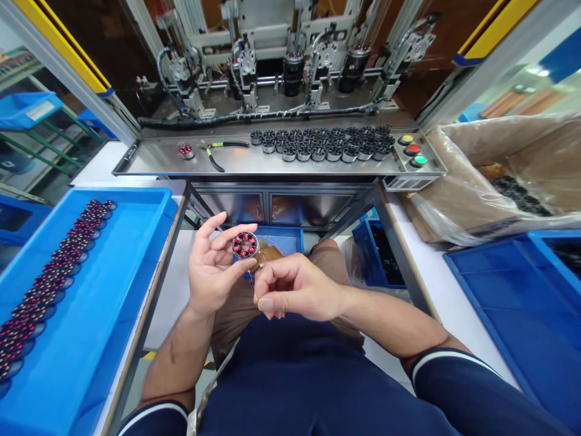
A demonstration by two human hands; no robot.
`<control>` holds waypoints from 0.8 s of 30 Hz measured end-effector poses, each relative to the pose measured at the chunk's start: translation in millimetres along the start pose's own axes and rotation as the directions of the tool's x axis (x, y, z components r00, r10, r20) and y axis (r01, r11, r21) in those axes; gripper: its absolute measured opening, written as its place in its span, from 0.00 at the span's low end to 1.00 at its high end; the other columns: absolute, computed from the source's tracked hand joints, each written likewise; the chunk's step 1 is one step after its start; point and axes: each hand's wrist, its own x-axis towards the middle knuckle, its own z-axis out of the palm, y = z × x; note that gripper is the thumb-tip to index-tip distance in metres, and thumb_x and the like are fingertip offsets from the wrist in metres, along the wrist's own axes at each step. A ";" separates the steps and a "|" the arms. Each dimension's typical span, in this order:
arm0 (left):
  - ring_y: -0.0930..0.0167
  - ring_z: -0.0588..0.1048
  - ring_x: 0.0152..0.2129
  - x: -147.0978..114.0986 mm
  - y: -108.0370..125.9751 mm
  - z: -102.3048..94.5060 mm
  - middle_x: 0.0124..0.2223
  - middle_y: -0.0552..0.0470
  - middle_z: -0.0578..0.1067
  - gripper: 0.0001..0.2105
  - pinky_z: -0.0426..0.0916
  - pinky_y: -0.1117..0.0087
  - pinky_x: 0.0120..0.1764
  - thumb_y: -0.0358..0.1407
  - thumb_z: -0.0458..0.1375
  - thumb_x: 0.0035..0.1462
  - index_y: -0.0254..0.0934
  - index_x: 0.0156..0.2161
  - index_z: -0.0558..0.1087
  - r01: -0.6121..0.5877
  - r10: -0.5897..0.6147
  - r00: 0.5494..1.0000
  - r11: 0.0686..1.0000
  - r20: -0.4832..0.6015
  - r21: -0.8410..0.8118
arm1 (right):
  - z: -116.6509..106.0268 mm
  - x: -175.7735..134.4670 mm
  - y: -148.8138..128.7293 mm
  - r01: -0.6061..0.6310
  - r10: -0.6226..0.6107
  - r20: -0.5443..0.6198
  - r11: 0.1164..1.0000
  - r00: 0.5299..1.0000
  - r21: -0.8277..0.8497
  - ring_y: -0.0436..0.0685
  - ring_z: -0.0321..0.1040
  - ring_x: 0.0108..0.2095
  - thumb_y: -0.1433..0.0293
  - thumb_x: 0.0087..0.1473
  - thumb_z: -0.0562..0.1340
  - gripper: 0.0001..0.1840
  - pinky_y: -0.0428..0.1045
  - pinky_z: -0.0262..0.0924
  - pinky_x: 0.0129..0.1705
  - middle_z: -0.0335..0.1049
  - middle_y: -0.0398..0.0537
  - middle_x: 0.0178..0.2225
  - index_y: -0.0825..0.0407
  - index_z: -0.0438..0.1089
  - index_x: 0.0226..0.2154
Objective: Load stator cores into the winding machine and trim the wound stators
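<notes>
My left hand (212, 261) grips a small wound motor stator (246, 244) by its edge, between thumb and fingers. The stator is a dark ring with several red coils inside, its face turned toward me. A thin red wire (251, 277) trails down from it toward my right hand (302, 288). That hand is closed in a pinch just below and right of the stator, its fingertips pressed together at the wire. The wire's end is hidden in the fingers. Both hands are above my lap, in front of a blue bin (290, 238) lower down.
On the metal ledge lie another wound stator (186, 151), cutting pliers (222, 145) and rows of black-and-silver stators (318, 145), beside coloured buttons (412, 149). A blue tray (131, 254) with red-wound stators is at left. A lined carton (463, 181) and blue tray (508, 290) stand right.
</notes>
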 end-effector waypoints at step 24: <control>0.67 0.82 0.40 -7.0 -3.5 -10.2 0.47 0.46 0.81 0.32 0.78 0.68 0.43 0.37 0.69 0.53 0.47 0.61 0.65 0.088 -0.070 0.991 0.983 0.113 -0.160 | -29.6 0.9 -40.2 -0.060 0.008 -0.118 0.897 0.993 -0.439 0.45 0.63 0.21 0.54 0.49 0.71 0.22 0.43 0.59 0.24 0.68 0.39 0.19 0.55 0.71 0.24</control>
